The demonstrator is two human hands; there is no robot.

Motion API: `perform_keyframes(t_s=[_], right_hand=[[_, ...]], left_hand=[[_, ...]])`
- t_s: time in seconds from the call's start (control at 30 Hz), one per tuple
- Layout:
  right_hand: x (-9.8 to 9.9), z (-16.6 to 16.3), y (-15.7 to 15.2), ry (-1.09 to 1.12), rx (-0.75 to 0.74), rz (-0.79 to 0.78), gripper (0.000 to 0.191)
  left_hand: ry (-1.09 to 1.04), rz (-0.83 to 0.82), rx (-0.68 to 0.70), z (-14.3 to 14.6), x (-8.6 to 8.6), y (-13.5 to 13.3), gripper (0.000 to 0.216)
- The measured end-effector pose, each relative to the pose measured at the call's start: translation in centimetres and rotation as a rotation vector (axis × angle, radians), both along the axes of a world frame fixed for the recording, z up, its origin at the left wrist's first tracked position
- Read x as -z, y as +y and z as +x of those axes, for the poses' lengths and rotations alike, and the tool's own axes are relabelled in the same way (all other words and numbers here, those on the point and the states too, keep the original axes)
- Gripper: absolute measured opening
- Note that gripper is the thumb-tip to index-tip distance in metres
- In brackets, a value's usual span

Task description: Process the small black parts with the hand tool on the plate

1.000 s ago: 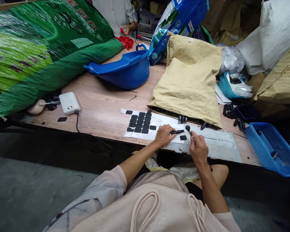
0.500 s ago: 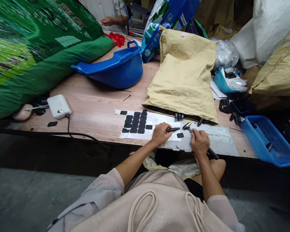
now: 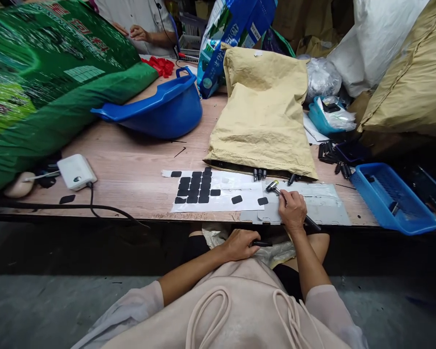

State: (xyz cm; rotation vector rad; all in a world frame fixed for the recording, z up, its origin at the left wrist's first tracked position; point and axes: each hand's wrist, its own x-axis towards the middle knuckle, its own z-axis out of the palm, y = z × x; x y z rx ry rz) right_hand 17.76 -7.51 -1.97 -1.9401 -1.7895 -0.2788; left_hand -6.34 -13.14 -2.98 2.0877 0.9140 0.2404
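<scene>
My left hand is closed around a slim black tube-like piece, held over my lap below the table's front edge. My right hand grips a small hammer; its silver head with a yellow face rests at the grey board, and its dark handle juts out behind the hand. To the left, a white sheet carries several rounded black patches in rows. One loose patch lies right of the rows, and another patch near the sheet's right end.
A tan sack lies behind the sheet, with black tubes at its mouth. Blue basin and green sack stand left; a blue basket sits right. A co-worker's hand shows across the table.
My left hand has moved back from the sheet to over my lap, still holding the black piece. A loose patch now shows where that hand was. My right hand keeps the hammer.
</scene>
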Motion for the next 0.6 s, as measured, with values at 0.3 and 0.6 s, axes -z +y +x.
perform_keyframes(t_s=[0.3, 0.6], right_hand=[[0.1, 0.0, -0.1, -0.036, -0.010, 0.049, 0.025], [0.4, 0.1, 0.0, -0.004, -0.018, 0.050, 0.025]], left_hand=[[0.163, -0.194, 0.015, 1.3, 1.4, 0.7, 0.038], [-0.195, 0.074, -0.567, 3.7, -7.1, 11.0, 0.021]])
